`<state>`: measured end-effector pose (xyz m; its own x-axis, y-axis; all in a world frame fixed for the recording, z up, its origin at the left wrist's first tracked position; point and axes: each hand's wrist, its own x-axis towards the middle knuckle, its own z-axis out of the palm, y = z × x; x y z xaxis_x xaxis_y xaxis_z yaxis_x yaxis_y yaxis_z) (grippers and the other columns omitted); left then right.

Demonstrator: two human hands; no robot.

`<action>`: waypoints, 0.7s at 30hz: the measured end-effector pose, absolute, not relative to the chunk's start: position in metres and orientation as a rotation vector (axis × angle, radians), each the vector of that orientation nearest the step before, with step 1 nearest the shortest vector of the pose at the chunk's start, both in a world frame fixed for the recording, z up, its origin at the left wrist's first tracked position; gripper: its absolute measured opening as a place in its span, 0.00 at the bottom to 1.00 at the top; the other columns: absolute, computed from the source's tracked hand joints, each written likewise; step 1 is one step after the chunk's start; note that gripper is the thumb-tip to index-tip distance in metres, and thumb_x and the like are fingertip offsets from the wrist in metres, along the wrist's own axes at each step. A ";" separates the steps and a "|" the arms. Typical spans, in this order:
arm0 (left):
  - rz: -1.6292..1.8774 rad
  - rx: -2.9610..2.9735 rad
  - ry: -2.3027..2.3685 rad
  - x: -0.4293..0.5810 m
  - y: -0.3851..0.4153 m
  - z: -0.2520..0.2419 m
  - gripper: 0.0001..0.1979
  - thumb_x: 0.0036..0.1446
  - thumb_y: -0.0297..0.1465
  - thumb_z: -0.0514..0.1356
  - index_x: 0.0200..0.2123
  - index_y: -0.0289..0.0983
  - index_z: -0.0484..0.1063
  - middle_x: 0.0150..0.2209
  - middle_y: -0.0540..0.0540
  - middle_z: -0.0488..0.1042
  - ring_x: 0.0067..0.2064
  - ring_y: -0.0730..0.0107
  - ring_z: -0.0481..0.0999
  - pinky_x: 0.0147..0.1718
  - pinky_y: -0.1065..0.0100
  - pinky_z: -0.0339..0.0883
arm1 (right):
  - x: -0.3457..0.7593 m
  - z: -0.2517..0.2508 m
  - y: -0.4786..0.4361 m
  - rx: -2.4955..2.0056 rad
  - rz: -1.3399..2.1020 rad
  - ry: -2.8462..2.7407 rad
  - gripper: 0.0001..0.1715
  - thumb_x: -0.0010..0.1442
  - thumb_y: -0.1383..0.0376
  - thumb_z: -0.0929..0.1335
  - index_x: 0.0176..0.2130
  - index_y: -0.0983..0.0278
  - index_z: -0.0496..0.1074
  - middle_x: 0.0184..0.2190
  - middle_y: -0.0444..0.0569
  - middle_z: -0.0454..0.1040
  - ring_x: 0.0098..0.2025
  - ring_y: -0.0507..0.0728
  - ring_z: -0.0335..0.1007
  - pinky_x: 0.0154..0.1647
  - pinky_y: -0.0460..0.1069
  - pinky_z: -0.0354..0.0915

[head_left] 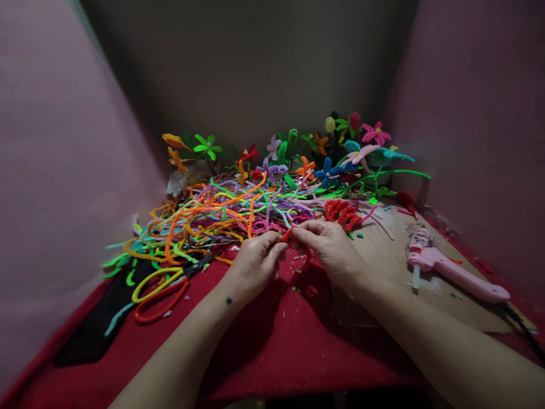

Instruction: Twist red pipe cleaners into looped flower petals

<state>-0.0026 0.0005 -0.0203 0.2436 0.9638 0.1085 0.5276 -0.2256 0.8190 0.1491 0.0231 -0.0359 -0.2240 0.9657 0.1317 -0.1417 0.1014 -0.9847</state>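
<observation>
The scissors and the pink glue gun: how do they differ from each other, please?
The scissors have yellow and red handles; the glue gun is mostly pink. The scissors have two loop handles, while the glue gun has one long grip. The scissors lie at the person's left, the glue gun at the right on a brown board. Both lie unheld.
</observation>
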 end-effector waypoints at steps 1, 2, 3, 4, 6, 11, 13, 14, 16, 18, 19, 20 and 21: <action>0.848 1.926 1.375 -0.002 0.000 -0.022 0.10 0.56 0.31 0.52 0.24 0.36 0.65 0.14 0.55 0.63 0.17 0.79 0.61 0.20 0.75 0.56 | 0.148 -0.037 0.023 -0.898 1.369 -1.306 0.12 0.50 0.61 0.69 0.21 0.66 0.69 0.19 0.42 0.68 0.21 0.48 0.60 0.25 0.46 0.56; 0.845 1.974 1.388 -0.002 0.000 -0.023 0.09 0.56 0.30 0.52 0.24 0.36 0.66 0.14 0.55 0.64 0.17 0.79 0.62 0.20 0.75 0.56 | 0.147 -0.039 0.023 -0.884 1.400 -1.270 0.12 0.49 0.61 0.69 0.21 0.66 0.69 0.19 0.43 0.68 0.21 0.48 0.60 0.25 0.46 0.57; 0.840 1.993 1.399 -0.002 0.000 -0.023 0.09 0.56 0.30 0.52 0.25 0.36 0.66 0.14 0.55 0.64 0.17 0.78 0.62 0.20 0.75 0.56 | 0.146 -0.041 0.023 -0.873 1.430 -1.227 0.12 0.49 0.61 0.69 0.21 0.66 0.69 0.19 0.43 0.69 0.20 0.48 0.61 0.25 0.46 0.58; 0.833 1.985 1.408 -0.002 0.000 -0.023 0.09 0.55 0.30 0.52 0.24 0.36 0.67 0.14 0.55 0.64 0.17 0.78 0.62 0.20 0.75 0.56 | 0.145 -0.043 0.023 -0.864 1.460 -1.185 0.12 0.49 0.60 0.69 0.22 0.67 0.69 0.18 0.44 0.70 0.20 0.48 0.62 0.25 0.46 0.59; 0.823 1.911 1.408 -0.001 -0.001 -0.022 0.10 0.55 0.30 0.52 0.23 0.36 0.66 0.13 0.55 0.65 0.16 0.79 0.60 0.18 0.76 0.54 | 0.144 -0.048 0.024 -0.851 1.506 -1.110 0.12 0.48 0.60 0.70 0.24 0.67 0.69 0.19 0.44 0.71 0.20 0.48 0.64 0.25 0.45 0.60; 0.825 1.705 1.417 0.001 -0.002 -0.017 0.10 0.53 0.29 0.54 0.21 0.36 0.65 0.12 0.55 0.65 0.13 0.82 0.58 0.14 0.78 0.51 | 0.143 -0.055 0.028 -0.779 1.566 -1.098 0.11 0.47 0.61 0.71 0.28 0.67 0.71 0.21 0.46 0.74 0.21 0.49 0.67 0.26 0.45 0.62; 0.834 1.664 1.438 0.000 -0.002 -0.015 0.09 0.52 0.28 0.55 0.21 0.35 0.65 0.11 0.56 0.65 0.12 0.82 0.58 0.14 0.78 0.51 | 0.143 -0.054 0.027 -0.763 1.545 -1.128 0.10 0.47 0.62 0.71 0.27 0.68 0.72 0.21 0.46 0.74 0.21 0.49 0.67 0.26 0.46 0.62; 0.831 1.649 1.438 0.000 -0.001 -0.014 0.09 0.51 0.28 0.55 0.20 0.35 0.65 0.11 0.55 0.65 0.12 0.82 0.59 0.14 0.78 0.51 | 0.143 -0.053 0.027 -0.770 1.520 -1.141 0.09 0.46 0.63 0.71 0.27 0.68 0.72 0.21 0.45 0.73 0.21 0.49 0.67 0.26 0.46 0.61; 0.814 1.630 1.423 -0.001 -0.001 -0.012 0.09 0.51 0.29 0.56 0.21 0.35 0.66 0.11 0.55 0.65 0.12 0.82 0.59 0.14 0.78 0.51 | 0.145 -0.049 0.026 -0.808 1.460 -1.173 0.06 0.45 0.65 0.71 0.25 0.68 0.73 0.20 0.44 0.72 0.22 0.48 0.65 0.26 0.45 0.60; 0.793 1.640 1.414 -0.003 0.000 -0.011 0.09 0.52 0.30 0.56 0.21 0.35 0.66 0.11 0.55 0.65 0.12 0.82 0.59 0.14 0.78 0.52 | 0.148 -0.044 0.025 -0.833 1.407 -1.194 0.06 0.44 0.66 0.72 0.26 0.67 0.74 0.21 0.44 0.72 0.23 0.48 0.65 0.27 0.45 0.60; 0.784 1.664 1.415 -0.004 0.000 -0.011 0.10 0.52 0.31 0.55 0.21 0.35 0.66 0.11 0.55 0.65 0.12 0.82 0.60 0.15 0.78 0.52 | 0.149 -0.041 0.025 -0.830 1.395 -1.201 0.07 0.44 0.66 0.72 0.28 0.66 0.74 0.23 0.43 0.73 0.25 0.49 0.66 0.27 0.45 0.60; 0.773 1.704 1.419 -0.005 0.000 -0.011 0.10 0.52 0.31 0.55 0.21 0.35 0.66 0.11 0.55 0.65 0.13 0.81 0.60 0.15 0.78 0.53 | 0.150 -0.039 0.025 -0.823 1.387 -1.220 0.10 0.44 0.65 0.72 0.30 0.66 0.74 0.24 0.43 0.73 0.25 0.49 0.66 0.28 0.46 0.60; 0.763 1.757 1.424 -0.006 0.000 -0.011 0.10 0.52 0.31 0.55 0.20 0.35 0.65 0.12 0.54 0.65 0.14 0.81 0.62 0.16 0.77 0.54 | 0.151 -0.037 0.024 -0.822 1.374 -1.253 0.11 0.44 0.64 0.73 0.31 0.65 0.74 0.24 0.43 0.73 0.26 0.49 0.66 0.28 0.46 0.60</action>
<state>-0.0060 0.0003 -0.0109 0.2085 0.9780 -0.0025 0.5397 -0.1129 0.8342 0.1510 0.0244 -0.0368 -0.2094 0.9652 0.1564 -0.2442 0.1033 -0.9642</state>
